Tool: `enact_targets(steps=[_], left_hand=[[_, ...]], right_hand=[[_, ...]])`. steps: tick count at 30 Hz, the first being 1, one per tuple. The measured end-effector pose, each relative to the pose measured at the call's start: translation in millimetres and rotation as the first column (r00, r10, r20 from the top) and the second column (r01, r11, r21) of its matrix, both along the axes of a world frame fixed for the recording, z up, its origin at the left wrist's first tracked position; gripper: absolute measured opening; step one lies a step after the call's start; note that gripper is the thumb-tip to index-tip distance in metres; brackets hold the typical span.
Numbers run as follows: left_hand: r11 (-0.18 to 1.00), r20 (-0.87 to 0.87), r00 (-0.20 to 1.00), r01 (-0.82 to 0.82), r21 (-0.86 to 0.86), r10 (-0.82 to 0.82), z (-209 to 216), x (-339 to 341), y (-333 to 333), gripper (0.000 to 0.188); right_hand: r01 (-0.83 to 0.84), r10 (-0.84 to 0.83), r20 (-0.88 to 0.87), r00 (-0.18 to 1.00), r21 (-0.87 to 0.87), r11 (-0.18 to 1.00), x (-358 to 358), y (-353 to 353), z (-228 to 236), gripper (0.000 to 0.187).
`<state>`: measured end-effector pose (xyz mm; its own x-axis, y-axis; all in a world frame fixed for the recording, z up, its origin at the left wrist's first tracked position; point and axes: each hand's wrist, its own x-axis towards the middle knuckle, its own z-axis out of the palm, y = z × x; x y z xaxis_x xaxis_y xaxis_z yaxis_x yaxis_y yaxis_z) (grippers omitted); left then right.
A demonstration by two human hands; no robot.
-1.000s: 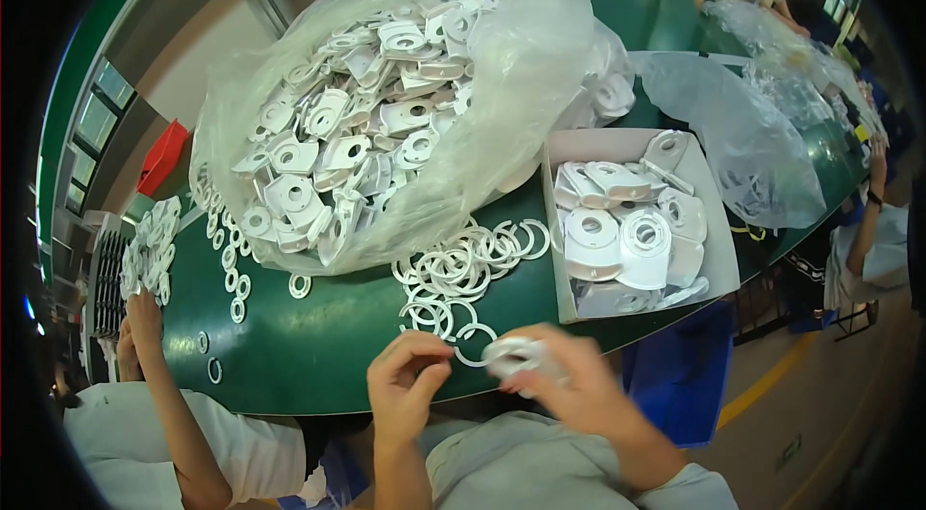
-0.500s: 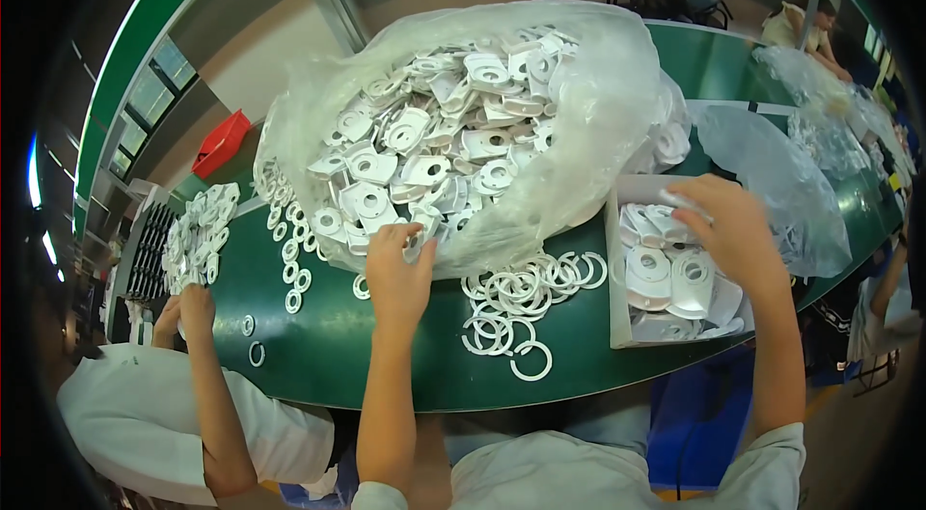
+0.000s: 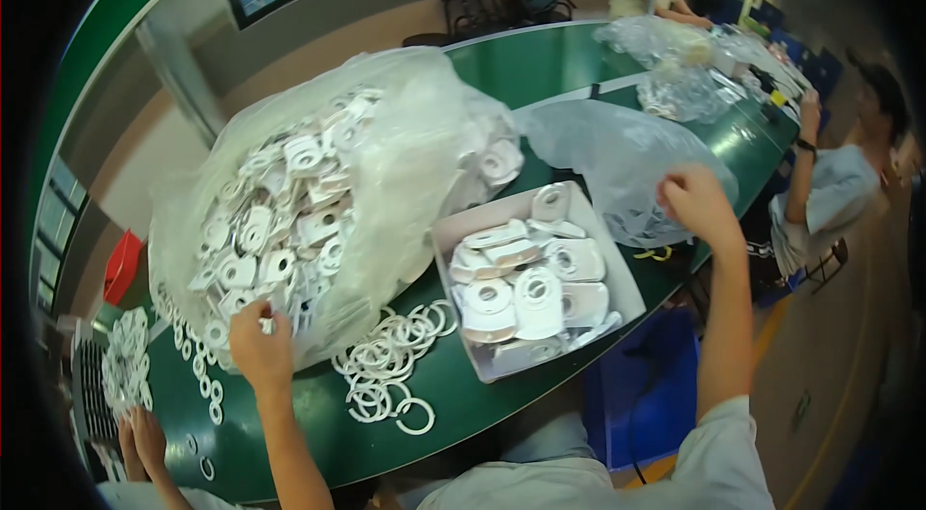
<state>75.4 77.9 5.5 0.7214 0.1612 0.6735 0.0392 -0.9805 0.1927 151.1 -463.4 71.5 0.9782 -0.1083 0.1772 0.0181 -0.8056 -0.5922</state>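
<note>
A big clear plastic bag stands open on the green table, heaped with white plastic parts that each have a round hole. At its near edge is my left hand, closed, with a bit of a white plastic part showing at the fingertips. To the right, my right hand is raised over a greyish plastic bag. Its fingers are curled, and what they hold, if anything, is hidden. Between the hands stands a white box, with several similar white parts lying in it.
White open rings lie piled before the big bag, and smaller rings trail off left. A red bin stands far left. A co-worker's hands are lower left; other people sit or stand at right. A blue bin is below the table edge.
The view has swung right, shifting the table leftward. My right hand has left the white box and is over the greyish bag. The left hand's fingers have closed at the big bag.
</note>
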Motion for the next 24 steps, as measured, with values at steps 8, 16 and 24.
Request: enact_targets(steps=[8,16,24], left_hand=[[0.762,0.073,0.997,0.060,-0.645,-0.016,0,15,14,0.009],[0.038,0.346,0.935,0.350,-0.936,-0.085,14,-22,-18,0.018],[-0.253,0.304,0.894,0.227,-0.940,-0.328,11,-51,-80,0.041]], right_hand=[[-0.148,0.359,0.139,0.923,-0.733,0.664,158,-61,-90,0.021],[-0.196,0.240,-0.042,0.970,-0.716,0.670,176,-42,-131,0.027],[0.100,0.016,0.218,0.976,-0.510,0.854,63,-61,-74,0.046]])
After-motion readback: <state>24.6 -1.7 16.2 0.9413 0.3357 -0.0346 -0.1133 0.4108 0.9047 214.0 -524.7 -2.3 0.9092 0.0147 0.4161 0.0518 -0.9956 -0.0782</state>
